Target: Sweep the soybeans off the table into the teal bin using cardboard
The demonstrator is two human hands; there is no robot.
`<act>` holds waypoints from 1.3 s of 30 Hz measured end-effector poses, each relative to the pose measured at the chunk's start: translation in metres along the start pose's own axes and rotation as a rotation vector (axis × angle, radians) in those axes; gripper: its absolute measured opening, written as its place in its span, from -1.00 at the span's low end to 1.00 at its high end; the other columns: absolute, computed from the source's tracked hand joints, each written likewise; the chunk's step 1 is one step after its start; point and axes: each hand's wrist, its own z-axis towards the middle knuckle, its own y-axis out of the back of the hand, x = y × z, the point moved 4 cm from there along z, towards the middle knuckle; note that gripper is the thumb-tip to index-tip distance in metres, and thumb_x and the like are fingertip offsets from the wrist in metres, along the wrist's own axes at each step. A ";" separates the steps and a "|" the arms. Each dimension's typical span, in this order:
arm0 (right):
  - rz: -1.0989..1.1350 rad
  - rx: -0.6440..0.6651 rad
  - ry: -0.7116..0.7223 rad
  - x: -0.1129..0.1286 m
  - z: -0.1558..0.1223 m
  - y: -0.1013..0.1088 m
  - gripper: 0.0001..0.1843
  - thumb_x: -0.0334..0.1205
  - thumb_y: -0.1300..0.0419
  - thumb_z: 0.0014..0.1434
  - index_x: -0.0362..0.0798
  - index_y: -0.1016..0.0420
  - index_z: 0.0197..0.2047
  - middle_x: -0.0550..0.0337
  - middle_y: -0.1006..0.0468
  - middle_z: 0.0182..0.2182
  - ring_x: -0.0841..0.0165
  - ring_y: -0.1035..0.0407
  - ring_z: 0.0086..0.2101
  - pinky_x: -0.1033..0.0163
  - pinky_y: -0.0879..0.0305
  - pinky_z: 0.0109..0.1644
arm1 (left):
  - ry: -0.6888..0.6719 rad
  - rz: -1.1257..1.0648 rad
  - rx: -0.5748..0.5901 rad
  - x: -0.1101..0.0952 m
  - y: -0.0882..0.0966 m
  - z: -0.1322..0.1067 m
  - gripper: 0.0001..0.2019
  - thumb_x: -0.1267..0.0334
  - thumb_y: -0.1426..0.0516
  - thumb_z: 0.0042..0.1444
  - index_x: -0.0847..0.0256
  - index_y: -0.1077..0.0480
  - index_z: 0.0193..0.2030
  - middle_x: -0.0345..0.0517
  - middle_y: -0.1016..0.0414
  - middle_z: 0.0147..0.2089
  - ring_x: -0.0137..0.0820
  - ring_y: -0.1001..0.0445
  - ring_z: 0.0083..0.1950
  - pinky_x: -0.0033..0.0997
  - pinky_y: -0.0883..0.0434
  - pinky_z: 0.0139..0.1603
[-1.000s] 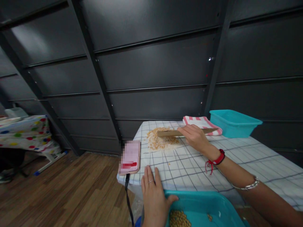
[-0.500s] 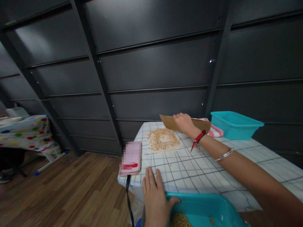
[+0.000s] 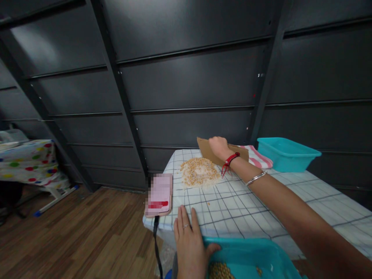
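Note:
My right hand (image 3: 217,147) is closed on a brown cardboard sheet (image 3: 209,152), held tilted just behind a heap of yellow grains mixed with white rice (image 3: 199,171) on the checked tablecloth (image 3: 247,205). A red cord and a silver bangle circle that wrist. My left hand (image 3: 188,244), with a ring, grips the rim of a teal basin (image 3: 250,255) at the table's near edge; its fingers lie flat on the cloth and the thumb hooks inside. The basin holds yellow beans (image 3: 219,270).
A pink phone (image 3: 159,194) lies at the table's left corner with a black cable hanging down. A striped pink cloth (image 3: 258,157) and a second teal basin (image 3: 286,154) sit at the far right. Dark metal wall behind; a dotted-cloth table (image 3: 29,161) stands left on wood floor.
My right hand lifted the cardboard off the grain heap and carried it back behind the heap, tilting it up. My left hand stayed on the basin.

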 end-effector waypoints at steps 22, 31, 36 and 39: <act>-0.021 -0.028 0.150 -0.001 -0.009 0.029 -0.67 -0.13 -0.08 0.19 -0.11 -0.31 -0.02 0.07 -0.37 -0.09 0.31 -0.33 -0.17 0.07 -0.32 -0.13 | 0.036 -0.065 0.069 0.003 0.006 0.003 -0.13 0.09 -0.33 -0.41 0.38 -0.21 0.12 0.43 -0.11 0.23 0.11 -0.10 0.23 0.11 -0.19 0.12; -0.020 -0.049 0.148 -0.005 -0.011 0.026 -0.68 -0.13 -0.08 0.19 -0.11 -0.32 -0.03 0.07 -0.38 -0.10 0.32 -0.33 -0.17 0.08 -0.32 -0.13 | 0.026 -0.077 0.063 0.003 0.006 0.001 -0.10 0.01 -0.33 -0.41 0.37 -0.21 0.12 0.43 -0.10 0.23 0.12 -0.10 0.23 0.13 -0.18 0.12; -0.005 -0.034 0.166 -0.001 -0.013 0.021 -0.67 -0.13 -0.08 0.18 -0.12 -0.32 -0.03 0.06 -0.38 -0.09 0.31 -0.33 -0.17 0.08 -0.32 -0.13 | 0.043 -0.087 0.087 0.003 0.005 0.002 -0.09 0.04 -0.34 -0.41 0.38 -0.20 0.13 0.44 -0.09 0.23 0.13 -0.07 0.24 0.11 -0.17 0.14; 0.009 -0.017 0.169 0.001 -0.015 0.017 -0.67 -0.13 -0.08 0.18 -0.12 -0.32 -0.04 0.07 -0.38 -0.10 0.31 -0.34 -0.17 0.08 -0.32 -0.13 | 0.047 -0.100 0.090 0.004 0.005 0.002 -0.08 0.00 -0.33 -0.42 0.38 -0.20 0.13 0.44 -0.09 0.23 0.13 -0.07 0.24 0.11 -0.17 0.14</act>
